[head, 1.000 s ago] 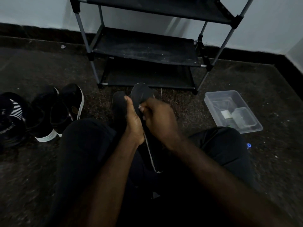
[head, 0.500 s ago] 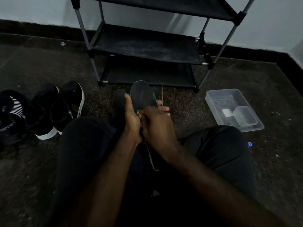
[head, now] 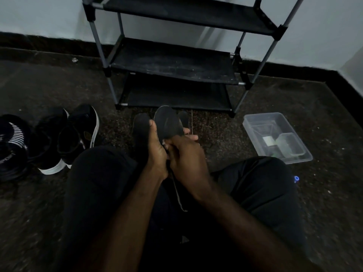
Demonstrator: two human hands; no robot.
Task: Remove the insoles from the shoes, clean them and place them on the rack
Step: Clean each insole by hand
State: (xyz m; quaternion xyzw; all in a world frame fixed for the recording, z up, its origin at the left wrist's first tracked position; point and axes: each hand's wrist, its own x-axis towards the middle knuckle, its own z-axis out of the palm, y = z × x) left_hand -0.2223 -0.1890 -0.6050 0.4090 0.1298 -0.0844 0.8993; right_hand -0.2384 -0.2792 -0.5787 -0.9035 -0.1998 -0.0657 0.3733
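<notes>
A dark insole [head: 167,122] stands upright between my knees, its toe end pointing at the rack. My left hand [head: 156,152] grips its left edge. My right hand [head: 186,156] is curled against the insole's lower face, fingers on it; whether it holds a cloth is hidden. The insole's pale edge [head: 177,193] runs down toward my lap. Two more dark insoles [head: 140,126] lie on the floor behind it, one on each side. A black shoe rack [head: 172,63] with bare shelves stands ahead. Black shoes with white soles [head: 64,138] sit at the left.
A clear plastic tub [head: 275,136] holding a smaller container sits on the floor at the right. Another dark striped shoe [head: 11,142] lies at the far left edge. My black-trousered legs [head: 102,193] fill the foreground. The wall and dark skirting run behind the rack.
My right hand slid down the insole's face toward my left hand. The insole now stands a little higher and closer to the rack.
</notes>
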